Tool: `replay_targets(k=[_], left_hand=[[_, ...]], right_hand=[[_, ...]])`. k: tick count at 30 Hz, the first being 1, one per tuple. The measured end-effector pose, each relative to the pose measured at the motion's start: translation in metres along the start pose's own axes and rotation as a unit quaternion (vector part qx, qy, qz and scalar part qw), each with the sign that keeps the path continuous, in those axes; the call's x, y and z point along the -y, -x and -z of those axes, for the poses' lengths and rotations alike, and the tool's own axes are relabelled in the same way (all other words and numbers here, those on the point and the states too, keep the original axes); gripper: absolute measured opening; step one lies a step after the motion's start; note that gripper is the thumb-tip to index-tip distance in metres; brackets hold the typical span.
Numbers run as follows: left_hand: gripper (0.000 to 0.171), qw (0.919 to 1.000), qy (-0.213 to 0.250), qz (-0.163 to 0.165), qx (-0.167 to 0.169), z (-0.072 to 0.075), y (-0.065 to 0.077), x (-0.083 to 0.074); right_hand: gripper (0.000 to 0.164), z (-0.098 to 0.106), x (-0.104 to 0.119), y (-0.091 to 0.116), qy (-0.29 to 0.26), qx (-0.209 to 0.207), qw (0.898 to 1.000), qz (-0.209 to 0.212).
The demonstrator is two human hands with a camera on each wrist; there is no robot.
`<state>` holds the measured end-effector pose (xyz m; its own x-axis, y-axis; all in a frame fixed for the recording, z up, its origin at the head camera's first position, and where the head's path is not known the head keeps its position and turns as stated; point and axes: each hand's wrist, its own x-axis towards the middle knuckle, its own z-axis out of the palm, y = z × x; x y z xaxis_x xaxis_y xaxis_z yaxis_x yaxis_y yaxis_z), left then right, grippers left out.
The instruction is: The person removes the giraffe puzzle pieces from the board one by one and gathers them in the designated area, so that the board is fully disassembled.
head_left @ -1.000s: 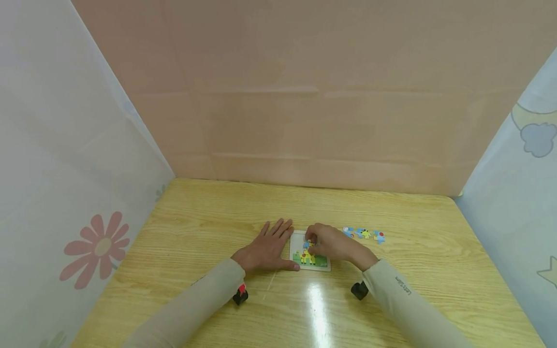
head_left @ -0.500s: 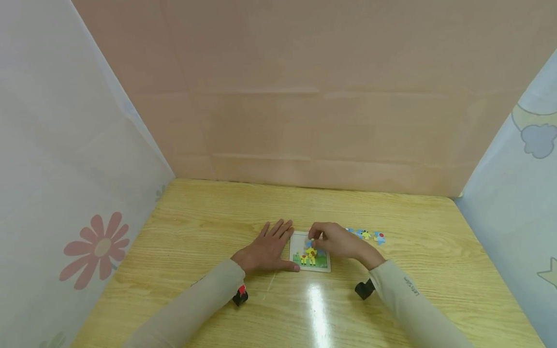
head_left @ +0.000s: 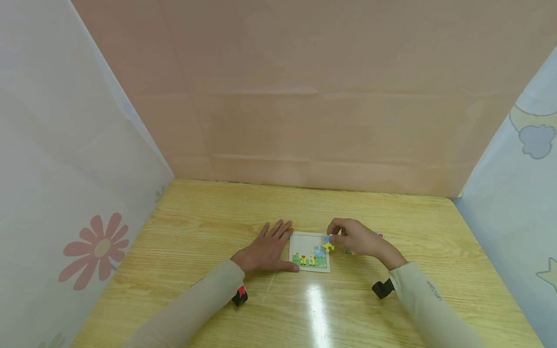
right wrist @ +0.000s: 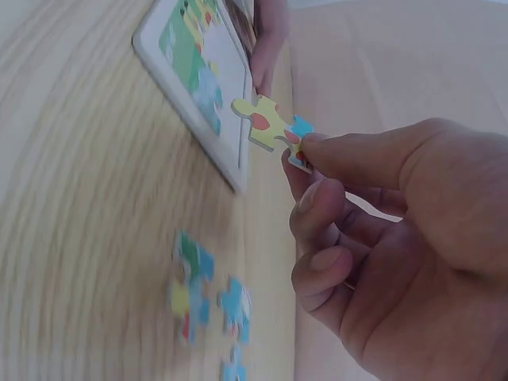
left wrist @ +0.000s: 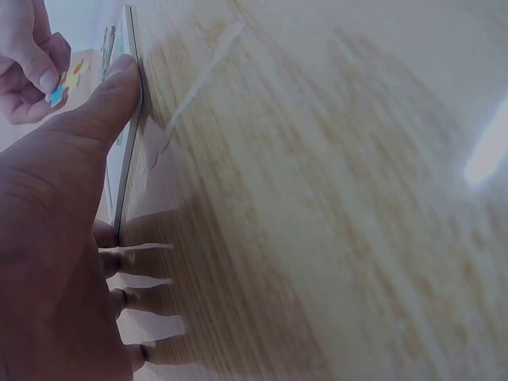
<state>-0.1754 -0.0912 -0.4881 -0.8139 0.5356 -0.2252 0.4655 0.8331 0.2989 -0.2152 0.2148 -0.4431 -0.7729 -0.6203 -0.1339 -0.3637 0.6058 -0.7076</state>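
Observation:
A yellow-and-blue jigsaw puzzle piece (head_left: pixel 328 247) with red spots is pinched between the thumb and fingers of my right hand (head_left: pixel 357 238), at the right edge of the puzzle tray. In the right wrist view this puzzle piece (right wrist: pixel 270 125) is held up by its blue end. The white-rimmed puzzle tray (head_left: pixel 304 242) has a filled green lower strip with yellow legs and a bluish part at right; its upper left shows bare backing. My left hand (head_left: pixel 265 249) lies flat with fingers spread on the left, its thumb on the tray's lower left corner.
Several loose puzzle pieces (right wrist: pixel 190 290) lie on the wooden table (head_left: pixel 209 212) to the right of the tray, partly hidden by my right hand in the head view. A beige wall (head_left: pixel 278 121) stands behind the table, with patterned sheets on both sides.
My right hand has lifted the yellow-and-blue puzzle piece from over the middle of the tray and moved right with it, uncovering more of the tray. My left hand has stayed in place.

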Motion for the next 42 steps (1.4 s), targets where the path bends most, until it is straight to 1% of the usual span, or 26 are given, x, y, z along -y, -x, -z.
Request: replay_targets(k=[6, 11, 14, 19, 24, 32, 37, 42], left_hand=[[0.112, 1.0, 0.0, -0.003, -0.002, -0.002, 0.001, 0.001], [0.112, 1.0, 0.0, -0.006, -0.004, -0.001, 0.002, 0.001], [0.112, 1.0, -0.004, -0.006, -0.004, -0.001, 0.003, 0.001], [0.113, 1.0, 0.006, -0.004, -0.003, 0.0, 0.003, 0.002], [0.113, 0.9999, 0.01, -0.003, -0.001, 0.0, 0.002, 0.002], [0.113, 0.9999, 0.005, -0.009, -0.002, 0.003, 0.002, -0.001], [0.113, 0.9999, 0.01, -0.007, -0.002, 0.004, 0.002, -0.002], [0.113, 0.9999, 0.014, -0.005, 0.0, 0.003, 0.003, -0.001]], right_hand=[[0.008, 0.013, -0.009, 0.012, 0.02, -0.017, 1.0, -0.009], [0.007, 0.022, -0.015, 0.023, 0.017, -0.025, 0.999, -0.019], [0.008, 0.027, -0.019, 0.03, 0.013, -0.026, 0.999, -0.022], [0.008, 0.032, -0.025, 0.042, -0.002, -0.024, 0.999, -0.034], [0.007, 0.037, -0.033, 0.051, -0.001, -0.017, 0.999, -0.037], [0.005, 0.04, -0.047, 0.058, 0.025, -0.004, 0.999, -0.047], [0.004, 0.039, -0.056, 0.057, 0.04, -0.005, 0.997, -0.061], [0.006, 0.035, -0.058, 0.055, 0.039, -0.002, 0.997, -0.067]])
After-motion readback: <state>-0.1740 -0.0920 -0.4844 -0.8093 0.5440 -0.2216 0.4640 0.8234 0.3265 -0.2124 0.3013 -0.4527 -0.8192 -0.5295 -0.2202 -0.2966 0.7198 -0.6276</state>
